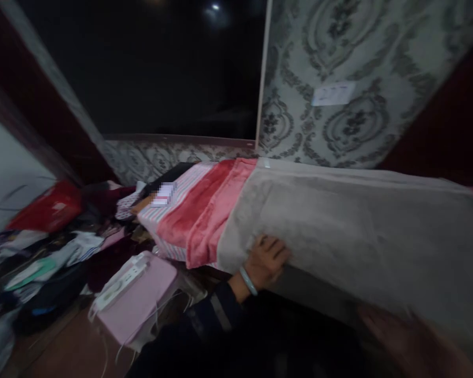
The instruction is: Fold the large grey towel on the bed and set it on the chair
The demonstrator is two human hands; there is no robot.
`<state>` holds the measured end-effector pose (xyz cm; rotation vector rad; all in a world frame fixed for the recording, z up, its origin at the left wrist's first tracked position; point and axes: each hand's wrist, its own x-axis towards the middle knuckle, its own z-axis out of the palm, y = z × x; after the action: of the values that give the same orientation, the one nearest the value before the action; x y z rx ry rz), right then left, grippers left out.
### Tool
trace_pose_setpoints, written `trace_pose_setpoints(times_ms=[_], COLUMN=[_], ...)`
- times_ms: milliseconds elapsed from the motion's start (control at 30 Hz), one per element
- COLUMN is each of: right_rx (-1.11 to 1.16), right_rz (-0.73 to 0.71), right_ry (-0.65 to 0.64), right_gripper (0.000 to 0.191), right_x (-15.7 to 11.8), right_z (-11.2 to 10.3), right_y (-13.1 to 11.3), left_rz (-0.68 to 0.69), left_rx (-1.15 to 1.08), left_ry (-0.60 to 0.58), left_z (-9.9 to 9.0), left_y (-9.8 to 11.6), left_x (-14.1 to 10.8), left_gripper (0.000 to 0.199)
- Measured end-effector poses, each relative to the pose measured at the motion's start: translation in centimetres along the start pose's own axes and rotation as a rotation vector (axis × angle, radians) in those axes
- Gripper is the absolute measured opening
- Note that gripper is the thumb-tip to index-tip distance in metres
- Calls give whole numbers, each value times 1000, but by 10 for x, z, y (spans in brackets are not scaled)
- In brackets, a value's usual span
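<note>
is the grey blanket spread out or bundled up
Spread out: the grey blanket lies broad and mostly flat, the left hand at its near edge.

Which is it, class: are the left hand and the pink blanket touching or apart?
Apart: the head view shows a strip of grey blanket between the left hand and the pink blanket.

With the left hand [266, 261] at the blanket's [358, 226] near edge, a throw [216, 218] lay at its ten o'clock and a stool [145, 304] bearing a power strip [122, 283] at nine, clothes [82, 245] beyond. At eleven, a screen [161, 68] fronted the wall [319, 52].
</note>
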<state>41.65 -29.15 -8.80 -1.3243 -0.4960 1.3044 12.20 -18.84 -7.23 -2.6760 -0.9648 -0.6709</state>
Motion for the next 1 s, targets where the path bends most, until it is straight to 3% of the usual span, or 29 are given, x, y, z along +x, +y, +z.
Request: trace_pose_setpoints(times_ms=[67, 267, 433, 567, 700, 767, 867, 933, 1000], right_rx=[46, -214, -168, -73, -53, -12, 98, 175, 225], right_rz=[-31, -235, -171, -160, -196, -176, -88, -46, -37], right_ry=[18, -324, -393, -431, -430, -419, -425, -411, -379], right_gripper=[31, 39, 26, 18, 18, 17, 21, 25, 28], right_x=[0, 46, 88, 117, 137, 142, 144, 144, 144], right_z=[-2, -14, -15, -4, 9, 14, 17, 19, 20], right_y=[-18, -67, -85, -95, -100, -100, -98, -96, -93], left_rz=[24, 89, 115, 102, 0, -156, -644, -963, -1142], left_rx=[-14, -26, 30, -14, -321, -556, -963, -1274, -1532], left_ry=[23, 61, 62, -16, -149, -138, -27, -42, -107], left_z=[0, -9, -19, -23, -35, -42, -47, -46, -41], left_y=[-6, -22, -30, -29, -39, -54, -86, -107, -124], left_x=[2, 7, 7, 10, 19, 27, 45, 57, 69], left_gripper=[40, 41, 43, 52, 46, 42, 46, 46, 34])
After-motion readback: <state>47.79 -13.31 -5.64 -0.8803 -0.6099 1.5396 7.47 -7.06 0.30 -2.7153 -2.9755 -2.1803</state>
